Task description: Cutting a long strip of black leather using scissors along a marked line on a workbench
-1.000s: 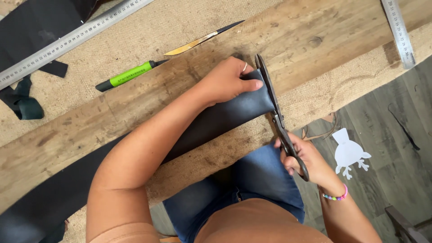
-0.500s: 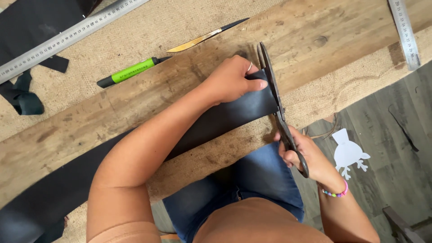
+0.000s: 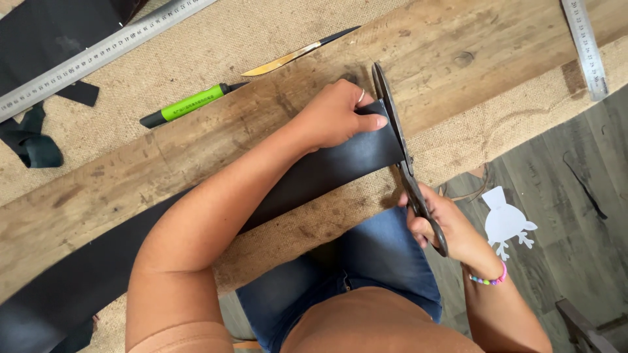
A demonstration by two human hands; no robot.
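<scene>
A long black leather strip (image 3: 314, 173) lies diagonally across a worn wooden plank (image 3: 458, 59). My left hand (image 3: 337, 116) presses flat on the strip near its right end. My right hand (image 3: 445, 225) grips the handles of large dark scissors (image 3: 396, 137). The scissor blades lie closed along the strip's right end, pointing away from me.
A green-handled knife (image 3: 196, 101) with a brass-coloured blade lies on burlap beyond the plank. Two steel rulers lie at the top left (image 3: 98, 52) and top right (image 3: 585, 46). Dark leather scraps (image 3: 29, 140) sit at the left. A white paper cut-out (image 3: 505, 222) lies on the grey floor.
The scissor blades have closed further along the strip's end. My left hand has stayed pressing on the strip.
</scene>
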